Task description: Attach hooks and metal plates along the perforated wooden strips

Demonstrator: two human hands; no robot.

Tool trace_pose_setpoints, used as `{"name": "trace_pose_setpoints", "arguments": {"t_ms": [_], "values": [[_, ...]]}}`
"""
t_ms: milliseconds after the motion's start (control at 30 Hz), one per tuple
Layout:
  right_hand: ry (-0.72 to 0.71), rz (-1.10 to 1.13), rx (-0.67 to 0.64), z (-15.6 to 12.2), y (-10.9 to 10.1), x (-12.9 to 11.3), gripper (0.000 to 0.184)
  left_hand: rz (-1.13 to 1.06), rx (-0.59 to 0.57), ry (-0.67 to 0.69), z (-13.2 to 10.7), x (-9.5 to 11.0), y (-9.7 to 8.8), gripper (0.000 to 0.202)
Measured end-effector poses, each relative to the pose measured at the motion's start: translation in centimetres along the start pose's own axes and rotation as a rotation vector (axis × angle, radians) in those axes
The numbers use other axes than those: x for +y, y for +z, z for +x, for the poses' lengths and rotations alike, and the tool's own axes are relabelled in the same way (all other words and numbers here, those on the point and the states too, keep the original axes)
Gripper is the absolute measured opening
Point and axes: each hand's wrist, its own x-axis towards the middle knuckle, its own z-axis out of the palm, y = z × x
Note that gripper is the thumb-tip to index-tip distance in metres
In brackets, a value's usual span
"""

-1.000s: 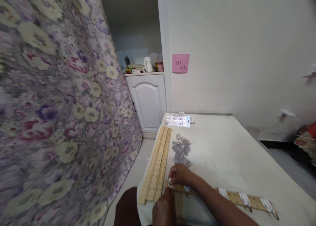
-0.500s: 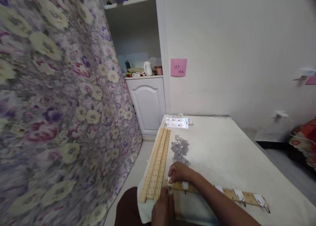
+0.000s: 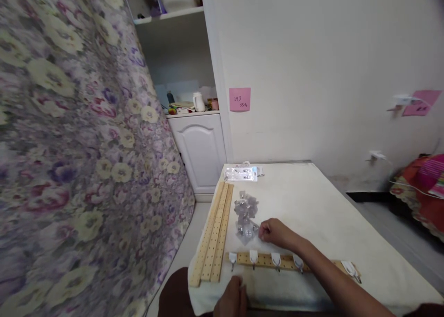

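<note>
A wooden perforated strip (image 3: pixel 263 260) lies across the near part of the white-covered table (image 3: pixel 319 206), with several white hooks (image 3: pixel 253 256) fixed along it. My right hand (image 3: pixel 274 232) reaches over it, its fingers curled at the edge of a pile of clear hook pieces (image 3: pixel 245 215). Whether it holds one I cannot make out. My left hand (image 3: pixel 231 301) rests at the table's near edge, below the strip, fingers curled with nothing seen in them. Three longer wooden strips (image 3: pixel 214 236) lie side by side along the table's left edge.
A blister pack (image 3: pixel 242 173) lies at the table's far left corner. A floral cloth (image 3: pixel 76 146) hangs on the left. Behind stand a white cabinet (image 3: pixel 200 148) and a wall with pink notes (image 3: pixel 239 99). Red bedding (image 3: pixel 421 192) sits at the right.
My right hand left the strip's left end and moved up and right to the pile of clear hooks. The strip now shows its row of white hooks. The view shifted left.
</note>
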Motion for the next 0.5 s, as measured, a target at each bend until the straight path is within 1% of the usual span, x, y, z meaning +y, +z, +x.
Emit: {"name": "trace_pose_setpoints", "arguments": {"t_ms": [67, 167, 267, 333, 400, 500], "values": [[0.001, -0.05, 0.001, -0.8, 0.8, -0.1, 0.019, -0.017, 0.012, 0.014, -0.1, 0.0, 0.0, 0.024], [-0.02, -0.102, 0.016, -1.5, 2.0, -0.8, 0.026, -0.077, 0.014, 0.036, -0.3, -0.1, -0.5, 0.025], [-0.074, -0.118, 0.011, -1.4, 3.4, -1.9, 0.027, -0.103, -0.011, -0.013, -0.3, 0.1, -1.6, 0.023], [-0.105, -0.12, -0.003, -0.8, 4.4, -2.7, 0.024, -0.057, -0.03, -0.092, -0.1, 0.8, -2.5, 0.023], [-0.122, -0.117, -0.017, 0.0, 5.4, -3.5, 0.023, 0.039, -0.06, -0.159, 0.2, 1.8, -3.3, 0.024], [-0.127, -0.11, -0.052, 1.2, 6.8, -4.3, 0.024, 0.172, -0.096, -0.202, 0.9, 3.4, -4.3, 0.025]]}}
